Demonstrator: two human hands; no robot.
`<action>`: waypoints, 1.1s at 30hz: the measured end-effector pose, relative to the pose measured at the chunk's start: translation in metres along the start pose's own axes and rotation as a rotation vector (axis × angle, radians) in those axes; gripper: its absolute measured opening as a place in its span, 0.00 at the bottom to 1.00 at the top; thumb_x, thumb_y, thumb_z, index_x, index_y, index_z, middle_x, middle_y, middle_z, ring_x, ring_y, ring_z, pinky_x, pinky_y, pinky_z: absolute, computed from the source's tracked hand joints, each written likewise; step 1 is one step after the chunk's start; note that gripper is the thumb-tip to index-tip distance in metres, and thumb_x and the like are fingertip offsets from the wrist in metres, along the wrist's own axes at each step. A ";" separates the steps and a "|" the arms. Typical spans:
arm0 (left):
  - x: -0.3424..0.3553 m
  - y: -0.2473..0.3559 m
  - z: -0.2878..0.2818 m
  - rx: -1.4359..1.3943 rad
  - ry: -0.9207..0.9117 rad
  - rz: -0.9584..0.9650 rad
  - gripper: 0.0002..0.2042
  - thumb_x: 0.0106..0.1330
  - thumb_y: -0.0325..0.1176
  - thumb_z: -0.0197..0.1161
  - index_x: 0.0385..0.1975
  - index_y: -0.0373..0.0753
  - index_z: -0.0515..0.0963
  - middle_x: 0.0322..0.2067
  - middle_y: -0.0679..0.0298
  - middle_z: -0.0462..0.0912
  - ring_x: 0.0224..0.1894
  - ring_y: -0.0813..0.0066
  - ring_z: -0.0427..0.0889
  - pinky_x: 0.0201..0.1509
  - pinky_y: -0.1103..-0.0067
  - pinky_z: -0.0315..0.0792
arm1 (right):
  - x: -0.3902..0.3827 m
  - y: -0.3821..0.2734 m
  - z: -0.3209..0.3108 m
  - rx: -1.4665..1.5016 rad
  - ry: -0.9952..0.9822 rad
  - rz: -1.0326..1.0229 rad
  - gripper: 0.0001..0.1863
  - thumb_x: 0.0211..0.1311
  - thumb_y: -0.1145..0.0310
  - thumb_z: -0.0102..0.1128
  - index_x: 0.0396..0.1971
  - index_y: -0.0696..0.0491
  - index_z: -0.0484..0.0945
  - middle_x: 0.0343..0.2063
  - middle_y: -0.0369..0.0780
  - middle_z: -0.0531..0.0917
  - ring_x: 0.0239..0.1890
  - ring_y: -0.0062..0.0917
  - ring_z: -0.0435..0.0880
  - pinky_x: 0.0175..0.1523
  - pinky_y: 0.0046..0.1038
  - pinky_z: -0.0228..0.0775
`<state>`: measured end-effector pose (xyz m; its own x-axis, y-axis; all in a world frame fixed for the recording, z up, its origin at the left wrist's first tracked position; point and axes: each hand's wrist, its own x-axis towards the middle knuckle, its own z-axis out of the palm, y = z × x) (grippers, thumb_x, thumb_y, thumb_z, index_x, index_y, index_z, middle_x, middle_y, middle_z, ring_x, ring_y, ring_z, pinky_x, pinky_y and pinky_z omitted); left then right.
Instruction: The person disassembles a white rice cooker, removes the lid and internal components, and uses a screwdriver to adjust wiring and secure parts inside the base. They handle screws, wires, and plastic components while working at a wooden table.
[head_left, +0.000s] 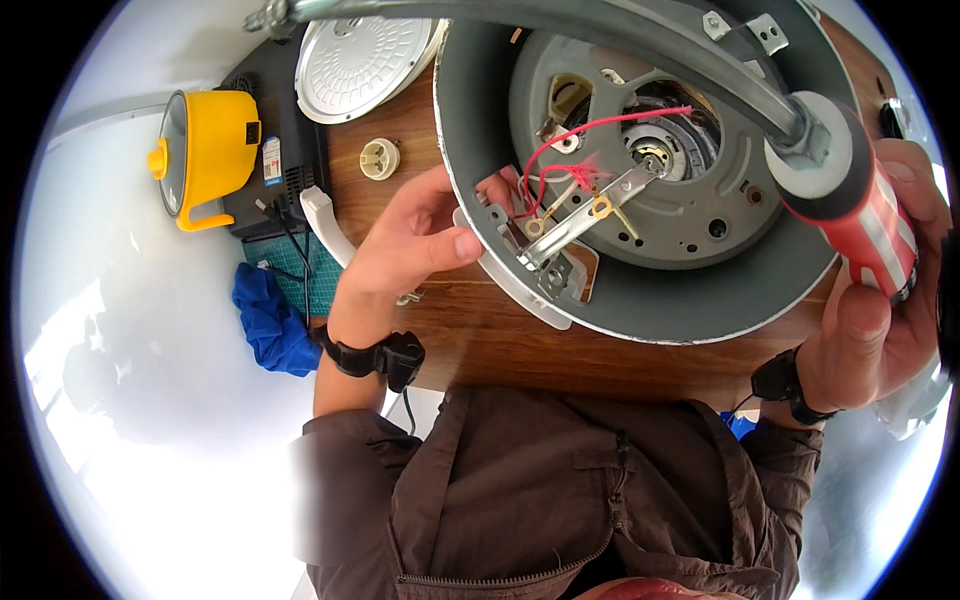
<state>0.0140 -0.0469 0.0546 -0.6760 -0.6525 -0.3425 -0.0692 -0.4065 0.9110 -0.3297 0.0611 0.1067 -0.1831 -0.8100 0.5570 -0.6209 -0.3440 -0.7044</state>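
A large round grey metal appliance housing [700, 318] lies with its open side toward me. Inside it are a perforated metal plate [690, 245], red wires [560, 140] with ring terminals and a metal strip [590, 215] running from the centre to the wall. My left hand [415, 230] grips the housing's left rim, thumb outside and fingertips within. In my right hand [890, 300] is a long screwdriver with a red and black handle [870, 225]. Its shaft [640, 40] is raised close to the view, crossing above the housing toward the upper left; the tip touches nothing.
On the brown wooden table [480, 350] sit a small cream round part [379, 159] and a white ribbed lid [365, 62]. Farther left are a yellow pot [218, 150], a black device [280, 110], a white curved handle [325, 222], a green mat [320, 275] and blue cloth [268, 325].
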 end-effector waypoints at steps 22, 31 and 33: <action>-0.009 -0.033 0.014 -0.160 0.366 0.126 0.54 0.58 0.58 0.77 0.76 0.34 0.54 0.67 0.55 0.71 0.68 0.62 0.74 0.70 0.65 0.71 | -0.002 0.003 0.006 0.007 0.058 0.020 0.45 0.62 0.39 0.67 0.62 0.65 0.71 0.52 0.51 0.81 0.47 0.31 0.81 0.55 0.31 0.72; -0.005 -0.021 0.025 -0.119 0.417 0.256 0.45 0.58 0.58 0.76 0.66 0.34 0.63 0.59 0.57 0.76 0.60 0.67 0.78 0.64 0.69 0.74 | 0.003 0.000 0.009 0.027 0.043 0.014 0.45 0.62 0.39 0.67 0.61 0.66 0.70 0.52 0.51 0.80 0.47 0.30 0.80 0.55 0.32 0.71; -0.004 -0.023 0.027 -0.108 0.432 0.278 0.46 0.58 0.59 0.76 0.66 0.32 0.63 0.58 0.56 0.76 0.60 0.67 0.78 0.65 0.70 0.72 | 0.005 -0.002 0.009 0.025 0.040 0.017 0.45 0.62 0.39 0.67 0.61 0.66 0.70 0.52 0.51 0.80 0.46 0.30 0.80 0.55 0.32 0.71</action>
<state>-0.0014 -0.0175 0.0414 -0.2924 -0.9400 -0.1756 0.1613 -0.2295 0.9599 -0.3225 0.0534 0.1068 -0.2241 -0.7962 0.5620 -0.5987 -0.3425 -0.7241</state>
